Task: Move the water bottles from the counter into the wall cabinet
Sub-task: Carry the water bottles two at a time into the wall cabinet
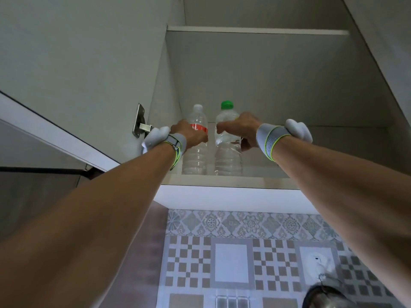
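Two clear plastic water bottles stand upright side by side on the bottom shelf of the open wall cabinet. The left bottle has a red label and a clear cap; my left hand is wrapped around its middle. The right bottle has a green cap; my right hand grips its upper body. Both arms reach up from below, each wrist wearing a grey band with a white device.
The cabinet door hangs open on the left, with its metal hinge just beside my left wrist. An upper shelf sits above the bottles. Patterned wall tiles lie below the cabinet, and a dark round object is at the bottom right.
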A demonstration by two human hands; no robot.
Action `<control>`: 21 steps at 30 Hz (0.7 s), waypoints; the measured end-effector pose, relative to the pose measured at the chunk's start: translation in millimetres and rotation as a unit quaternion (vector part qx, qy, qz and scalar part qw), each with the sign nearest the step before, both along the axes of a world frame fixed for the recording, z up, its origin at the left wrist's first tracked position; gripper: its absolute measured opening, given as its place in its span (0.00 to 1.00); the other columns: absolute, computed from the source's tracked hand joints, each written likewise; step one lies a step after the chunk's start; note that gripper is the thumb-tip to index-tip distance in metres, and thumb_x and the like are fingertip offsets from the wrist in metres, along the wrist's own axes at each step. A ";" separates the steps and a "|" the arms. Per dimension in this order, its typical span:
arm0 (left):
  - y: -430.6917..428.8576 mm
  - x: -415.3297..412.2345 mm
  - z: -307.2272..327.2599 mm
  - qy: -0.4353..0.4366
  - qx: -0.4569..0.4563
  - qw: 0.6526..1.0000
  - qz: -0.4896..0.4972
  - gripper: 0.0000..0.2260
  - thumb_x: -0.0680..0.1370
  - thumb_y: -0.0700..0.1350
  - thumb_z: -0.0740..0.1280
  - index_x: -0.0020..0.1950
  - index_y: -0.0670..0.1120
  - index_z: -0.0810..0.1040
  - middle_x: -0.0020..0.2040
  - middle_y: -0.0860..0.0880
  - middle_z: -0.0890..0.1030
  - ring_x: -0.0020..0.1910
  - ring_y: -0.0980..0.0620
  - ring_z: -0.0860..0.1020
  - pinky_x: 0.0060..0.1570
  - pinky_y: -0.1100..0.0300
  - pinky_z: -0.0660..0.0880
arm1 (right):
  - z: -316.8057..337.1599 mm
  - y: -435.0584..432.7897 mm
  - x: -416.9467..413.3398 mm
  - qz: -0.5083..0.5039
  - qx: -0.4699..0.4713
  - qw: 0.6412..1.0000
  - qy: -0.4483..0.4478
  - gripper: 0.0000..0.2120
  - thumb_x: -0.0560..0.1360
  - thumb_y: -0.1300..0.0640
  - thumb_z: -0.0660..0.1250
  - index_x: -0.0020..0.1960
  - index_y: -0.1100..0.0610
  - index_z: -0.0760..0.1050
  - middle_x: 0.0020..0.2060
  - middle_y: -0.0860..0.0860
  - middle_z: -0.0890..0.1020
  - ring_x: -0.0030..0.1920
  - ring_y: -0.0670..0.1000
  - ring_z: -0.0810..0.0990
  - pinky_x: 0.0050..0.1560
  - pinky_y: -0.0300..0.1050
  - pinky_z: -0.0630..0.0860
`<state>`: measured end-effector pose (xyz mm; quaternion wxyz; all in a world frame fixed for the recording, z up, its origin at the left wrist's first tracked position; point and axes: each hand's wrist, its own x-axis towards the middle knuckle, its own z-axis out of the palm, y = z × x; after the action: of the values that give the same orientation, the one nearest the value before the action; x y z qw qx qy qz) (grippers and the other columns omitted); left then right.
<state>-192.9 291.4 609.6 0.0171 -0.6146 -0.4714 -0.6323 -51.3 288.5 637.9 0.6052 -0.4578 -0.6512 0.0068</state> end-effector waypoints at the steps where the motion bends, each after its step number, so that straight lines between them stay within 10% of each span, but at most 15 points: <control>1: 3.6 -0.8 -1.2 0.004 -0.006 1.000 0.002 0.28 0.70 0.49 0.75 0.66 0.41 0.73 0.62 0.41 0.76 0.60 0.42 0.77 0.59 0.52 0.78 | 0.1 4.6 -1.1 -0.007 0.001 1.000 -0.002 0.12 0.66 0.54 0.76 0.42 0.57 0.75 0.36 0.52 0.77 0.27 0.50 0.76 0.18 0.36 0.70; 21: 13.2 -8.5 -2.6 0.090 -0.061 0.992 0.066 0.24 0.79 0.44 0.68 0.72 0.39 0.66 0.70 0.40 0.71 0.68 0.42 0.72 0.67 0.53 0.71 | 4.9 43.2 -19.4 -0.019 -0.053 0.997 -0.056 0.15 0.70 0.54 0.75 0.42 0.60 0.71 0.35 0.56 0.76 0.30 0.55 0.78 0.28 0.47 0.77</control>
<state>-201.5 304.6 607.0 0.0639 -0.6364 -0.5452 -0.5419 -70.6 331.7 642.8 0.5427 -0.5011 -0.6741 0.0039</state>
